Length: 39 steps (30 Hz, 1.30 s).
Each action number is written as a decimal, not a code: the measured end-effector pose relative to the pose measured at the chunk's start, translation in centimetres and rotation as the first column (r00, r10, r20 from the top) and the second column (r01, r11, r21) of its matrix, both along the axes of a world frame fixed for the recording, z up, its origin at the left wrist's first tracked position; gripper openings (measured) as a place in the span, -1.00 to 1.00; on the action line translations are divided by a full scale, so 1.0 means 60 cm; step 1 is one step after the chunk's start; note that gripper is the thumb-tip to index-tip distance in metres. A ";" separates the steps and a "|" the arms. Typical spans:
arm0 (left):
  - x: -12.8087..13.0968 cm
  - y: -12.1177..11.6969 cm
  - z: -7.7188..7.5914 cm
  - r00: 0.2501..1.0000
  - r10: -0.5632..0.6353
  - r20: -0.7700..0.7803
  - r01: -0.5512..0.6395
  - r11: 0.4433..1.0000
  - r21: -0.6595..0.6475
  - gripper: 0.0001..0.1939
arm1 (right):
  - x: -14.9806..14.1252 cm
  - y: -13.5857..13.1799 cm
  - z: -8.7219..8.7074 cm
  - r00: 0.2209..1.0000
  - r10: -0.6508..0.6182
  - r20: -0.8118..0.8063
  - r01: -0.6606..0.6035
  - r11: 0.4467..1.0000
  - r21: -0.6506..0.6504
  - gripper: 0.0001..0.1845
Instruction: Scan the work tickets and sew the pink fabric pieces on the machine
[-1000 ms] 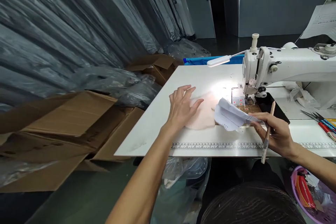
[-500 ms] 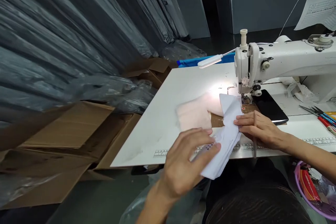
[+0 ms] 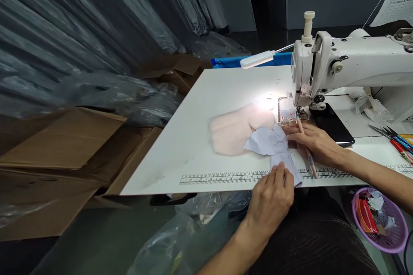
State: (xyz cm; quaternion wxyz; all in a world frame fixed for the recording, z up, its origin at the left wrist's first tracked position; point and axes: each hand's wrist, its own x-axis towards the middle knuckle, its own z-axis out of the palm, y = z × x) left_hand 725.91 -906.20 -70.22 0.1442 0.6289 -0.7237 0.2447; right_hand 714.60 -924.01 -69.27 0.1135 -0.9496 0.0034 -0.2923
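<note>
A white fabric piece [image 3: 265, 139], creased and folded, lies on the sewing table in front of the machine's needle. My left hand [image 3: 272, 195] has its fingers closed on the fabric's lower end at the table's front edge. My right hand [image 3: 318, 142] is beside the fabric's right edge, its fingertips close under the presser foot area. A slim pinkish pencil [image 3: 310, 159] is tucked among my right fingers and slants across them. A pale pink fabric piece [image 3: 230, 131] rests flat just left of the white one, partly under it.
The white sewing machine [image 3: 355, 66] stands at the right, its lamp [image 3: 258, 59] lit. A black phone [image 3: 334, 124] lies beneath its arm. Scissors [image 3: 392, 135] are farther right. A purple basket [image 3: 398, 227] sits below the table; cardboard boxes [image 3: 61, 137] are at the left.
The white fabric has been turned and laid down on the table. My left hand has moved right and closed on its lower end. The pencil's upper end now tilts left. The view has shifted slightly.
</note>
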 end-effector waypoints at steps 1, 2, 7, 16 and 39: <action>-0.012 -0.005 -0.002 0.998 0.044 -0.040 -0.044 0.999 -0.011 -0.72 | -0.003 0.011 0.004 0.998 -0.015 0.063 0.011 0.998 0.064 -0.78; -0.024 -0.011 -0.003 0.993 0.085 -0.080 -0.087 0.996 -0.022 -0.68 | -0.006 0.021 0.009 0.992 -0.042 0.117 0.026 0.991 0.132 -0.79; -0.050 -0.028 -0.008 0.973 0.097 -0.209 -0.097 0.995 0.011 -0.55 | -0.039 0.055 0.026 0.951 -0.308 -0.021 0.285 0.850 0.442 -0.80; -0.025 0.006 0.031 0.962 -0.018 -0.273 -0.041 0.977 -0.209 -0.69 | -0.071 0.083 0.048 0.911 -0.272 -0.309 0.412 0.615 0.673 -0.56; -0.073 0.013 0.022 0.968 -0.175 -0.178 0.178 0.984 0.000 -0.76 | 0.023 0.027 -0.016 0.939 -0.193 -0.284 0.270 0.926 0.263 -0.57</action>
